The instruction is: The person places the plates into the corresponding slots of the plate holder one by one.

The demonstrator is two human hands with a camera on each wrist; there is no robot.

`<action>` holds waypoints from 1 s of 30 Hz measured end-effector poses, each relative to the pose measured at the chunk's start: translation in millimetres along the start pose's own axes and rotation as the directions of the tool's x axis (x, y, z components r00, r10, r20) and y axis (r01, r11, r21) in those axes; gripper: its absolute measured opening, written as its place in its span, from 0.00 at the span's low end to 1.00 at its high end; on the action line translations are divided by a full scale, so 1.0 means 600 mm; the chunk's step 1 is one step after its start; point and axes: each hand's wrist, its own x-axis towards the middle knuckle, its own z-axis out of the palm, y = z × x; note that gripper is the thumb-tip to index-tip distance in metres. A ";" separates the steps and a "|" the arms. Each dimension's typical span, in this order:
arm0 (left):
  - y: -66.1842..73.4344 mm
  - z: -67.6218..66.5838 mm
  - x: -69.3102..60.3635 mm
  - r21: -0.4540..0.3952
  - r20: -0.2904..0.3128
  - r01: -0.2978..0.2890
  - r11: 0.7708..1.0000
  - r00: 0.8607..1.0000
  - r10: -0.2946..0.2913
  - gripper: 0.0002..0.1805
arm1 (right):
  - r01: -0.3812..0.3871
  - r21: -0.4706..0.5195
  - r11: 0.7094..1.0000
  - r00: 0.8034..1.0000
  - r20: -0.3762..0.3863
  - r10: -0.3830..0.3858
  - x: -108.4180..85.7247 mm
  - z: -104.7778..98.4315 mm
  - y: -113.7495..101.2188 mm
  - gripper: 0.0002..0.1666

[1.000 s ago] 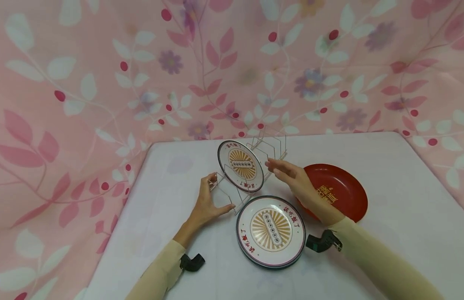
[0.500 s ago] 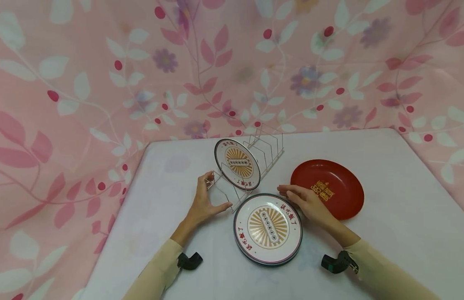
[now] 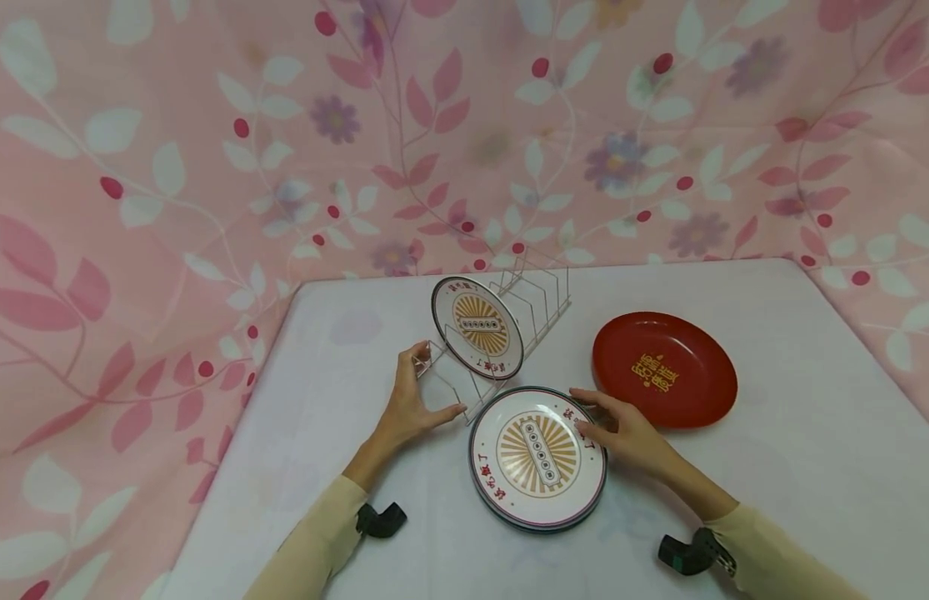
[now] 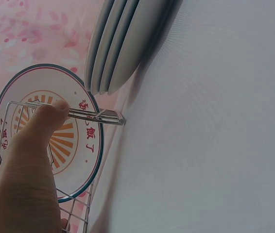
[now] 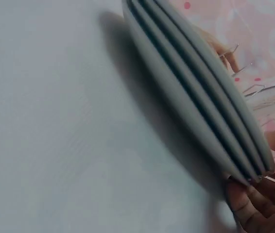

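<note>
A wire rack (image 3: 535,293) stands diagonally with one white patterned plate (image 3: 476,327) leaning upright in it. My left hand (image 3: 409,411) grips the rack's near end, fingers at its left side and thumb at its right corner; in the left wrist view the thumb lies on the wire. In front of the rack is a stack of several similar plates (image 3: 539,458). At the stack's right edge, my right hand (image 3: 635,439) has its thumb over the top plate and its fingers at the rim. The right wrist view shows these fingers (image 5: 256,201) against the stacked rims.
A red oval dish (image 3: 692,375) with yellow characters lies right of the rack, behind my right hand. The white table (image 3: 337,333) ends at a pink floral cloth (image 3: 299,167) hanging behind and at the left.
My right hand has moved from beside the rack, down and right, to the stack's edge. The red dish has shifted slightly. The left hand keeps its grip on the rack.
</note>
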 end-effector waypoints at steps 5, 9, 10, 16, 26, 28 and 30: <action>0.002 0.000 -0.001 0.009 -0.009 0.016 1.000 1.000 -0.016 0.63 | -0.022 -0.040 0.999 1.000 0.006 0.022 0.000 0.003 0.010 0.32; 0.002 0.001 -0.002 0.001 -0.003 0.033 0.999 0.999 -0.033 0.63 | -0.007 -0.056 0.998 1.000 0.010 0.008 0.001 -0.002 0.015 0.28; 0.001 0.002 -0.002 -0.001 -0.001 0.032 0.999 0.999 -0.032 0.63 | -0.009 -0.049 0.999 1.000 0.008 0.009 0.001 -0.005 0.015 0.27; 0.000 0.004 -0.001 -0.007 0.000 0.026 1.000 1.000 -0.026 0.63 | -0.066 0.064 0.996 0.998 -0.009 0.066 -0.001 -0.024 0.004 0.27; 0.003 0.002 0.001 -0.004 0.003 0.034 0.999 0.999 -0.034 0.63 | -0.096 0.235 0.967 0.995 0.035 0.090 -0.010 -0.057 -0.016 0.30; 0.003 0.001 0.000 -0.003 0.006 0.037 0.999 0.999 -0.037 0.63 | -0.117 0.283 0.952 0.993 0.053 0.106 -0.011 -0.063 -0.019 0.31; 0.003 0.001 0.000 -0.001 0.009 0.040 0.999 0.999 -0.040 0.63 | -0.135 0.325 0.936 0.990 0.078 0.115 -0.012 -0.069 -0.022 0.32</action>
